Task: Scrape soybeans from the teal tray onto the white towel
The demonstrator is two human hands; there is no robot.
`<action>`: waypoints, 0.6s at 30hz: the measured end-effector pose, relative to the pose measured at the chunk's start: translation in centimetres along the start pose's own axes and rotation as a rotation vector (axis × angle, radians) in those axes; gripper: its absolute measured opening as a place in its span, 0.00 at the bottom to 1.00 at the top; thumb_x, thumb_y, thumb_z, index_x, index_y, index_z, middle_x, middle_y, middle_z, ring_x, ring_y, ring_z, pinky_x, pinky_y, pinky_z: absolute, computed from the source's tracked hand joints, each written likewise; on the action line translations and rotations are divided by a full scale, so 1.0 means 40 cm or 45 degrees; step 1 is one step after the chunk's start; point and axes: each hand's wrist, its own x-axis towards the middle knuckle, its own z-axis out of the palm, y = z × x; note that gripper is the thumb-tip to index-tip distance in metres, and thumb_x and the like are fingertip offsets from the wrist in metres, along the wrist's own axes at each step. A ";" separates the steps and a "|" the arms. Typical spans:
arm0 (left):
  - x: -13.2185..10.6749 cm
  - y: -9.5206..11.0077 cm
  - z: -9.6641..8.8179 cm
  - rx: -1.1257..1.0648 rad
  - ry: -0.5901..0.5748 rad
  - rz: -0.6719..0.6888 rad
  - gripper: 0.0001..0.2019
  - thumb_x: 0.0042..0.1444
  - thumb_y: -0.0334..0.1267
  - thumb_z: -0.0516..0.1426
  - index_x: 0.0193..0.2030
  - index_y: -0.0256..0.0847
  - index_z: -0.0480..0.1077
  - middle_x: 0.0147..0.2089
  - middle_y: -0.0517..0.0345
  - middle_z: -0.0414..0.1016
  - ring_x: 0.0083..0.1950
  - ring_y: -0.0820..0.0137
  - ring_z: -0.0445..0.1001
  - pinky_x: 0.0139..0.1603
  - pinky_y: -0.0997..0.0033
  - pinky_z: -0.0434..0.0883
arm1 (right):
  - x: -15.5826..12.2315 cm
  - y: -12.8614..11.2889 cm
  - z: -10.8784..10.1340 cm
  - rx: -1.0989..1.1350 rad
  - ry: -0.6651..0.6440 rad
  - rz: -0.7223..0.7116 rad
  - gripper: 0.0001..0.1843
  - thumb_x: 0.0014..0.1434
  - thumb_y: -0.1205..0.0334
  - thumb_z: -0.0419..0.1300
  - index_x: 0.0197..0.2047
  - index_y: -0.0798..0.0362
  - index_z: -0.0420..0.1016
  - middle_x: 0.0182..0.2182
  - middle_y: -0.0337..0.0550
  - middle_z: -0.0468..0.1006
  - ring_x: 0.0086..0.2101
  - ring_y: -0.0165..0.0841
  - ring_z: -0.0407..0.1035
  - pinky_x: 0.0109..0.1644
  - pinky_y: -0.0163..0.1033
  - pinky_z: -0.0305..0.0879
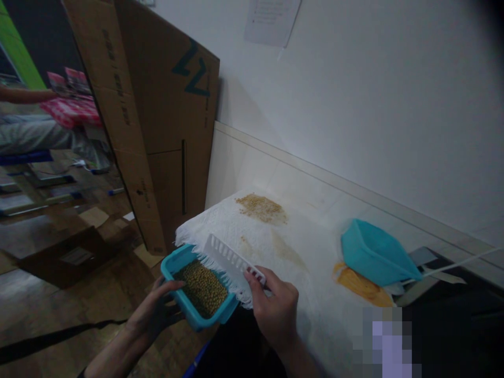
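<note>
My left hand (157, 302) is closed on the left side of a blue plastic container (169, 262), its thumb over the rim. Small round yellow-green beans (205, 286) lie inside. My right hand (275, 302) grips one end of a white slotted plastic piece (232, 257), which stretches left over the cloth's fringed edge beside the container. Its full shape cannot be made out. On the white cloth (220, 218), a spread of small yellowish beans or grains (262, 207) lies farther back. A few more bits are scattered nearer the edge.
A second blue container (374, 252) sits tilted at the right, against an orange cloth (362, 286). A tall cardboard box (169, 105) stands at the table's left end, by the wall. Flattened cardboard (66, 257) lies on the floor. Another person's arm (27, 94) shows at far left.
</note>
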 end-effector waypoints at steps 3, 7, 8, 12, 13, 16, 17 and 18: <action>-0.002 -0.003 0.002 0.037 -0.015 0.016 0.31 0.48 0.41 0.74 0.56 0.53 0.66 0.37 0.61 0.78 0.34 0.59 0.81 0.35 0.60 0.78 | 0.020 0.051 -0.014 -0.166 0.127 0.113 0.24 0.77 0.51 0.60 0.37 0.57 0.88 0.22 0.45 0.85 0.19 0.33 0.80 0.24 0.31 0.69; -0.004 -0.004 0.008 0.066 -0.007 0.016 0.32 0.47 0.43 0.74 0.55 0.54 0.64 0.33 0.64 0.75 0.30 0.60 0.79 0.33 0.60 0.77 | 0.045 0.112 -0.017 -0.341 0.138 0.203 0.28 0.76 0.47 0.57 0.35 0.56 0.88 0.20 0.46 0.84 0.18 0.35 0.79 0.23 0.33 0.66; -0.005 -0.004 0.009 0.068 -0.016 0.015 0.32 0.48 0.43 0.74 0.55 0.54 0.63 0.33 0.65 0.75 0.30 0.60 0.79 0.34 0.59 0.77 | 0.047 0.121 -0.016 -0.349 0.118 0.220 0.28 0.76 0.47 0.57 0.35 0.56 0.88 0.20 0.46 0.84 0.19 0.36 0.79 0.24 0.34 0.66; -0.004 -0.006 0.011 0.079 -0.019 0.006 0.29 0.49 0.43 0.74 0.53 0.54 0.63 0.34 0.63 0.78 0.32 0.58 0.81 0.36 0.57 0.78 | 0.043 0.131 -0.006 -0.327 0.070 0.286 0.26 0.74 0.48 0.57 0.35 0.56 0.89 0.21 0.48 0.85 0.21 0.37 0.81 0.25 0.35 0.67; -0.004 -0.007 0.011 0.077 -0.009 0.004 0.29 0.49 0.42 0.73 0.53 0.54 0.63 0.34 0.63 0.78 0.32 0.58 0.81 0.35 0.58 0.78 | 0.042 0.130 -0.004 -0.316 0.060 0.297 0.26 0.74 0.48 0.57 0.36 0.56 0.89 0.21 0.48 0.85 0.21 0.37 0.81 0.26 0.35 0.67; -0.005 -0.007 0.010 0.054 -0.014 0.003 0.31 0.48 0.41 0.74 0.54 0.54 0.63 0.34 0.63 0.79 0.32 0.59 0.81 0.37 0.59 0.78 | 0.041 0.126 0.001 -0.287 0.041 0.291 0.24 0.74 0.49 0.58 0.36 0.55 0.89 0.22 0.47 0.85 0.21 0.36 0.80 0.26 0.34 0.67; -0.006 -0.007 0.009 0.048 -0.021 0.002 0.31 0.49 0.41 0.74 0.55 0.53 0.63 0.35 0.63 0.79 0.33 0.59 0.81 0.38 0.58 0.78 | 0.041 0.124 0.002 -0.280 0.039 0.281 0.24 0.74 0.50 0.59 0.36 0.55 0.89 0.21 0.47 0.85 0.20 0.36 0.79 0.26 0.34 0.66; -0.006 -0.006 0.008 0.044 -0.028 0.000 0.32 0.49 0.41 0.74 0.56 0.53 0.64 0.35 0.62 0.79 0.33 0.60 0.81 0.39 0.58 0.78 | 0.042 0.122 0.004 -0.275 0.038 0.272 0.23 0.74 0.50 0.59 0.36 0.56 0.89 0.21 0.46 0.84 0.20 0.36 0.79 0.26 0.34 0.66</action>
